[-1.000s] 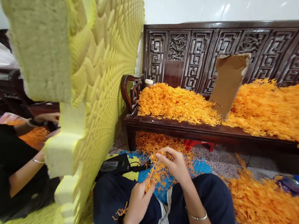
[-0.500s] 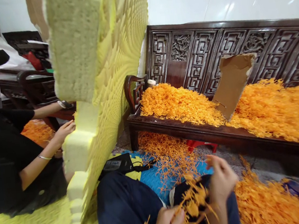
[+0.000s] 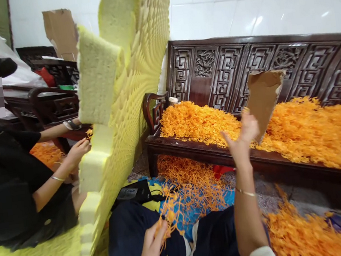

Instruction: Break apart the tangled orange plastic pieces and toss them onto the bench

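My left hand point(image 3: 152, 239) is low over my lap, its fingers pinched on a tangled cluster of orange plastic sprigs point(image 3: 168, 214). My right hand point(image 3: 242, 134) is raised in front of the dark carved wooden bench point(image 3: 210, 152), fingers spread, nothing visible in it. It hovers beside a torn cardboard sheet point(image 3: 262, 97) that leans on the bench back. Heaps of orange sprigs point(image 3: 312, 128) cover the bench seat, and more lie on the floor point(image 3: 299, 232) to my right.
A large yellow foam slab point(image 3: 123, 88) with a ridged face stands upright at my left. Behind it a person in black point(image 3: 10, 183) works with both hands at the foam's edge. A black pouch point(image 3: 133, 192) lies on a blue mat. Another cardboard piece point(image 3: 61, 31) stands at the back.
My right hand has let go of the sprig cluster and swung up toward the bench. My left hand keeps the cluster by my lap. The view has tilted upward.
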Tool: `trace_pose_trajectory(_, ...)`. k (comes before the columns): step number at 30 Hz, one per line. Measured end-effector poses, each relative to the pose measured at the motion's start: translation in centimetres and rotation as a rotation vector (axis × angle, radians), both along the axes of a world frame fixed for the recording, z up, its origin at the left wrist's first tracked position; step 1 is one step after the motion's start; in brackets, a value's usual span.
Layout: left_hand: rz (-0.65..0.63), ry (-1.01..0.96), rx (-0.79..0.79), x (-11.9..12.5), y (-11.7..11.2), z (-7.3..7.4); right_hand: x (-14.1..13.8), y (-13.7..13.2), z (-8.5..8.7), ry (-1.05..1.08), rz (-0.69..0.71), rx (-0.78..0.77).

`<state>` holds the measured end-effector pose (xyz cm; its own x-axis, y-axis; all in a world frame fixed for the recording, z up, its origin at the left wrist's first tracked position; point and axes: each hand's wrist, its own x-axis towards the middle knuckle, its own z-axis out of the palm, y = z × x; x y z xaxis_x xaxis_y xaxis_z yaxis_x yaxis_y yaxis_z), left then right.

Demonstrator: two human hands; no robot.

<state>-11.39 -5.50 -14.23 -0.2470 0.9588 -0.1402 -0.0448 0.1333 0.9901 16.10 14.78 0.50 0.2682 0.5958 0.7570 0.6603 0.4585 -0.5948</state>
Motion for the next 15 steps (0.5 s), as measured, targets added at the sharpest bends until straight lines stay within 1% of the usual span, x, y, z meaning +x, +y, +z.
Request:
trace_pose_trajectory(1, -0.01, 0.004, 0.017, -0.1, 0.3, 0.6, -0.5, 0.3, -0.7, -0.014, 0.043, -0.059)
trace_pose_trajectory(3, -0.034, 0.003, 0.042, -0.4, 0.9, 1.9, -1.8, 0.0, -2.8, -0.035, 0.15, -0.18)
trace_pose_trajectory(6, -0.032, -0.009, 0.068, -0.5, 1.9, 3.5, -4.8, -2.8, -6.5, -0.063, 0.36, -0.321)
trace_pose_trajectory(8, -0.05, -0.02, 0.088, -0.4, 2.6, 4.2, -7.1, -5.3, -8.1, -0.093, 0.519, -0.397)
trace_pose_trajectory(10, -0.069, -0.021, 0.114, -0.1, 3.2, 4.7, -9.0, -7.6, -8.7, -0.05, 0.674, -0.45)
trace_pose_trajectory(12, -0.087, -0.005, 0.152, 0.3, 3.7, 5.1, -10.3, -9.3, -8.5, 0.101, 0.79, -0.465)
trace_pose_trajectory(14, -0.098, 0.038, 0.202, 0.6, 3.9, 5.4, -11.0, -10.5, -7.8, 0.269, 0.861, -0.437)
trace_pose_trajectory(15, -0.106, 0.078, 0.227, 0.8, 3.9, 5.5, -11.2, -11.0, -7.3, 0.315, 0.866, -0.406)
